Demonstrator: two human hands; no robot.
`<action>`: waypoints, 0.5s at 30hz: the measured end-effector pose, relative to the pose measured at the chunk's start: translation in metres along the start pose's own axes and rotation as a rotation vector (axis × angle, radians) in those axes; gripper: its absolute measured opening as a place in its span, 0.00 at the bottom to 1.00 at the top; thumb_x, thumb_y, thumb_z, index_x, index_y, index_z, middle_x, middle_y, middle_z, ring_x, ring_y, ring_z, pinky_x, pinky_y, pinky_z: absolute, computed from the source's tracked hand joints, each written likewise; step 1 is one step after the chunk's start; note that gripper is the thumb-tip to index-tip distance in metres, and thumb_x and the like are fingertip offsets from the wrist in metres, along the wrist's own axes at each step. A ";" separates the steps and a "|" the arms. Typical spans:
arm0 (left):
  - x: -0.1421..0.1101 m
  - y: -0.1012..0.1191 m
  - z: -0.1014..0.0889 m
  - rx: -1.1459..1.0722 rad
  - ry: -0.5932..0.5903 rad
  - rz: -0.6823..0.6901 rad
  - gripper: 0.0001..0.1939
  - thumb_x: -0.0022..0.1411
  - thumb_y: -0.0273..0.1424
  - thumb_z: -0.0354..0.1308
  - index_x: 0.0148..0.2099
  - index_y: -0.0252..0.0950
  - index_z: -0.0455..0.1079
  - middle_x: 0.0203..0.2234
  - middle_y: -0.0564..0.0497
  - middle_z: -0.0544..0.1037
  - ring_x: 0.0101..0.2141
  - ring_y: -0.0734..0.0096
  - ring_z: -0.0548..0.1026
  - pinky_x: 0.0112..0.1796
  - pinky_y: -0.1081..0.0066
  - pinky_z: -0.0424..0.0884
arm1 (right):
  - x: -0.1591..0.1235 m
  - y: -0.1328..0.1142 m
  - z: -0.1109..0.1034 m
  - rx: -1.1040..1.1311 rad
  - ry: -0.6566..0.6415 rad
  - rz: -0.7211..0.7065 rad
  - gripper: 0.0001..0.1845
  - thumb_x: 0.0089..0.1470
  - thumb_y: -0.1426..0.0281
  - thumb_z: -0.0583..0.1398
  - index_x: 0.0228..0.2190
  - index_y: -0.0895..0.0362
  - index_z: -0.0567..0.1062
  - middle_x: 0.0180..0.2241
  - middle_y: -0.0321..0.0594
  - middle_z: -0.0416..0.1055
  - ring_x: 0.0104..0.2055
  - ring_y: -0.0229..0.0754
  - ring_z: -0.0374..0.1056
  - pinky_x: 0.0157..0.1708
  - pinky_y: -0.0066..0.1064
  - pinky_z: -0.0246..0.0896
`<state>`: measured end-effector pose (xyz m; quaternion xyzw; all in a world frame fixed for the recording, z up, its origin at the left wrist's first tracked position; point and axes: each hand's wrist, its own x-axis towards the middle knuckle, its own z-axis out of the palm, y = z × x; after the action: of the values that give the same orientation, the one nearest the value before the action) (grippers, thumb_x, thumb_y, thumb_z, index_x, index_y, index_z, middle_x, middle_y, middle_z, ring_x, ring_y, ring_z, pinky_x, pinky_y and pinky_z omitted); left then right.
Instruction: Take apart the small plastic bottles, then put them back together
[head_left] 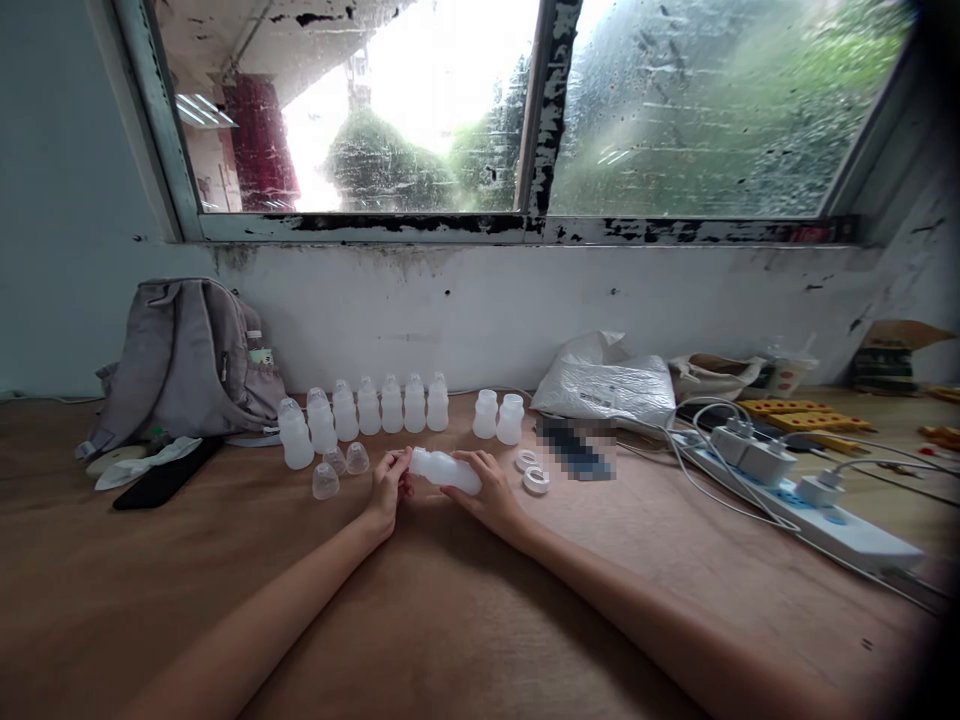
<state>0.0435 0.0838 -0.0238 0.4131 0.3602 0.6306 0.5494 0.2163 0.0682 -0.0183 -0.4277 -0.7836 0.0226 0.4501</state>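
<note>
A frosted white baby bottle (448, 471) lies tilted sideways between my hands, slightly above the wooden table. My right hand (489, 488) wraps round its base end. At its neck end, the fingers of my left hand (388, 490) are closed and pinch the rim or collar; they hide the detail there. Left of my left hand sit clear dome caps (325, 481). Two white rings (536, 480) lie just right of my right hand. Behind, several capped bottles (391, 404) stand in a row, and two bottles without caps (510, 419) stand to their right.
A grey backpack (184, 360) leans at the back left, with a black flat item (169, 474) before it. A silvery bag (607, 385) rests against the wall. At right, a white power strip (840, 530) trails cables. A blurred-out dark object (576, 448) lies near the rings.
</note>
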 end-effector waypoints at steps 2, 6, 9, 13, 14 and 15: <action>0.000 0.000 0.000 -0.005 0.006 0.010 0.16 0.45 0.42 0.59 0.31 0.34 0.66 0.19 0.57 0.65 0.17 0.82 0.62 0.17 0.80 0.57 | 0.000 0.000 0.000 -0.003 0.004 0.005 0.21 0.43 0.61 0.61 0.41 0.52 0.67 0.37 0.41 0.66 0.40 0.46 0.62 0.40 0.38 0.60; 0.000 0.001 -0.001 -0.006 0.015 0.023 0.15 0.44 0.40 0.60 0.32 0.34 0.67 0.23 0.54 0.69 0.20 0.80 0.65 0.18 0.79 0.59 | 0.000 0.000 0.000 -0.005 0.007 0.005 0.21 0.43 0.61 0.61 0.41 0.52 0.67 0.38 0.41 0.66 0.40 0.46 0.62 0.40 0.38 0.60; 0.000 0.002 -0.001 0.003 0.015 0.033 0.15 0.45 0.38 0.59 0.32 0.33 0.68 0.27 0.52 0.70 0.23 0.79 0.67 0.19 0.80 0.60 | 0.000 0.001 0.000 -0.004 -0.003 0.010 0.22 0.43 0.61 0.61 0.42 0.52 0.67 0.38 0.41 0.66 0.40 0.46 0.61 0.40 0.38 0.59; 0.001 0.003 -0.001 0.020 0.011 0.045 0.14 0.45 0.38 0.59 0.32 0.33 0.68 0.29 0.51 0.71 0.23 0.78 0.67 0.19 0.80 0.60 | 0.000 0.000 0.000 0.002 -0.013 0.020 0.22 0.43 0.61 0.61 0.42 0.52 0.67 0.38 0.42 0.66 0.40 0.47 0.61 0.41 0.40 0.59; 0.001 0.003 -0.001 0.025 0.009 0.047 0.14 0.45 0.38 0.59 0.32 0.33 0.68 0.28 0.51 0.71 0.23 0.78 0.67 0.19 0.79 0.60 | 0.000 0.000 -0.001 0.008 -0.014 0.019 0.21 0.43 0.61 0.61 0.42 0.52 0.67 0.38 0.41 0.66 0.40 0.47 0.61 0.41 0.40 0.59; 0.001 0.004 -0.001 0.031 0.007 0.050 0.14 0.45 0.38 0.59 0.32 0.33 0.68 0.28 0.51 0.71 0.23 0.78 0.67 0.19 0.80 0.60 | 0.000 0.000 -0.001 0.014 -0.018 0.019 0.21 0.44 0.61 0.61 0.42 0.52 0.67 0.38 0.41 0.66 0.41 0.47 0.61 0.41 0.39 0.59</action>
<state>0.0410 0.0840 -0.0208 0.4282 0.3616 0.6398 0.5259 0.2171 0.0676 -0.0178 -0.4317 -0.7833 0.0361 0.4459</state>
